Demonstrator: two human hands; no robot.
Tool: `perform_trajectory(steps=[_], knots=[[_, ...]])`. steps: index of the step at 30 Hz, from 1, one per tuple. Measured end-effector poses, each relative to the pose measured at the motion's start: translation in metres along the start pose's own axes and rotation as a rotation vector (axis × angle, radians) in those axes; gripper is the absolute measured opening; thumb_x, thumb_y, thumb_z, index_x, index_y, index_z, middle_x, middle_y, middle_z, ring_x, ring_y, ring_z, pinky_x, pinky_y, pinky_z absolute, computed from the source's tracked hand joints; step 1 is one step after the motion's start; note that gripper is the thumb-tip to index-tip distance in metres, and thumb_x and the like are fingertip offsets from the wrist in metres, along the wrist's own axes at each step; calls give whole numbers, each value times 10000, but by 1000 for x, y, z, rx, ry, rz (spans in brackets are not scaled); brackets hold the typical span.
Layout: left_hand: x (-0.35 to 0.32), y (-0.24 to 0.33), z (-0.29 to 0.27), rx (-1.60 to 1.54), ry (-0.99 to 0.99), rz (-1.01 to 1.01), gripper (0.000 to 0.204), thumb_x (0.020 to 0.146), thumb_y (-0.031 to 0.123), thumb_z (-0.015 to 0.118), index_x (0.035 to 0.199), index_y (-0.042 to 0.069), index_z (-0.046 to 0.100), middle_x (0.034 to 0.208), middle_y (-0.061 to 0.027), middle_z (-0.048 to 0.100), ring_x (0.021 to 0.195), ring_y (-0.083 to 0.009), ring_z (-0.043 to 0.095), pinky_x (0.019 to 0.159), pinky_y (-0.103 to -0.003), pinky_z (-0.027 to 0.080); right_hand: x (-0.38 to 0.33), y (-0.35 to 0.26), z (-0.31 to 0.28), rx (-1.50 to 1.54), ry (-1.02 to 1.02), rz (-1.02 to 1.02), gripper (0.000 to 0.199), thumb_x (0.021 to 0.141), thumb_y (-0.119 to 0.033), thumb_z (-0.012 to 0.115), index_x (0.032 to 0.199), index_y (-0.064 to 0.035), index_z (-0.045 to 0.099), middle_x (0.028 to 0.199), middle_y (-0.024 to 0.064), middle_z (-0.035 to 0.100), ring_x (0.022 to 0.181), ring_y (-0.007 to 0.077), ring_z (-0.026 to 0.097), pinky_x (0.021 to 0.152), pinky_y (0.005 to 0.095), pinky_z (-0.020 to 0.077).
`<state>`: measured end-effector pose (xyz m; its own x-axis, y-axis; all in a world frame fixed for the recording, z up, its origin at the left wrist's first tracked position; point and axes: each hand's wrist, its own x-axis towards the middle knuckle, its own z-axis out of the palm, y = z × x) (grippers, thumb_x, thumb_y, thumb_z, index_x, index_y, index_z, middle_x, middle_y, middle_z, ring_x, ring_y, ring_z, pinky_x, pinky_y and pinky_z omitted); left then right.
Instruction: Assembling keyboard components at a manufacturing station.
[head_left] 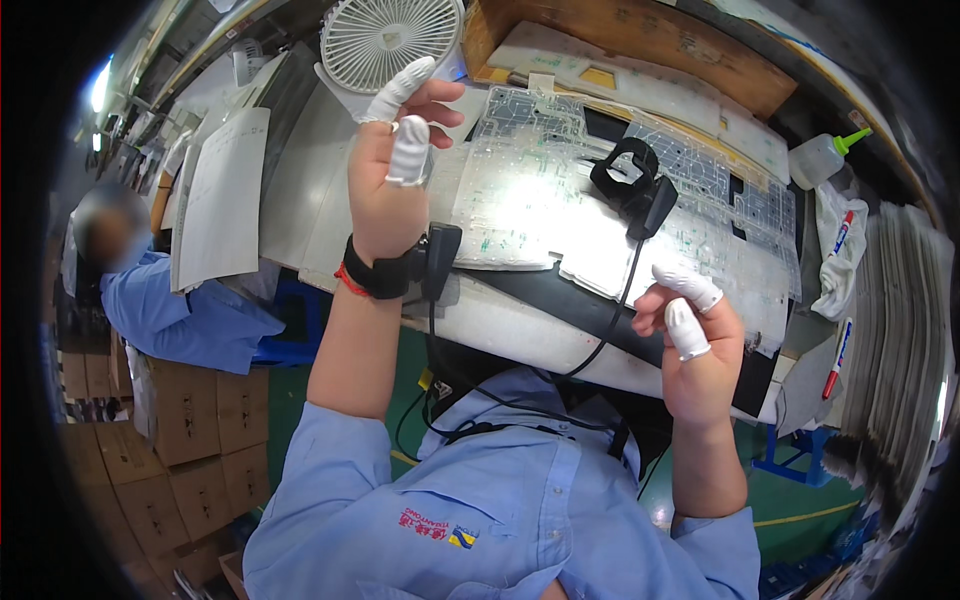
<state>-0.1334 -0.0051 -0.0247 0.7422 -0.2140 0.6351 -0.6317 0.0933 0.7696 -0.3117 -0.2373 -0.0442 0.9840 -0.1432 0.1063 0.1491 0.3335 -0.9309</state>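
Note:
My left hand (392,175) is raised above the bench in front of a white fan (390,38). It wears white finger cots; the index finger points up, the thumb is apart, and I see nothing held in it. A black strap with a small black device (425,262) sits on its wrist. My right hand (692,350), also with finger cots, hovers at the near right edge of a large clear printed plastic sheet (540,200), fingers loosely curled and holding nothing. A black ring-shaped device (630,175) with a cable lies on the sheet.
A squeeze bottle with a green tip (825,155) and markers (838,350) lie at the right beside stacked sheets (900,330). Another person in a blue shirt (170,310) sits at the left. Cardboard boxes (190,420) stand on the floor at the lower left.

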Motion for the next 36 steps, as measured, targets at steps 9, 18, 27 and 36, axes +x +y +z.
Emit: perform_trajectory(steps=[9,18,27,36], knots=[[-5,37,29,-492,-10,259,752,930,616,306,1369,10,379,1060,-159,582,816,-169,575,678,-288,460,-4,22,52,-13,-223,100,577,835,-114,674,1333,-3,405,1248,129,534,1094,201,547,903,321,466],[-23,52,50,-682,-128,321,698,955,534,359,1419,16,301,1140,-140,520,888,-226,512,692,-324,430,-9,46,86,145,-155,74,764,776,-114,749,1366,47,292,1227,167,537,1119,216,552,965,332,446],[-27,48,44,-601,2,392,670,959,512,365,1395,4,335,1127,-150,535,848,-221,533,654,-311,439,-17,50,86,5,-115,-192,752,719,-114,800,1329,28,384,1185,177,583,1127,228,567,964,321,453],[-33,50,50,-500,63,414,620,966,453,405,1363,-21,360,1081,-173,549,795,-209,553,603,-298,461,-16,48,87,141,-79,-184,713,721,-6,771,1324,6,390,1191,171,574,1129,213,556,971,327,448]])
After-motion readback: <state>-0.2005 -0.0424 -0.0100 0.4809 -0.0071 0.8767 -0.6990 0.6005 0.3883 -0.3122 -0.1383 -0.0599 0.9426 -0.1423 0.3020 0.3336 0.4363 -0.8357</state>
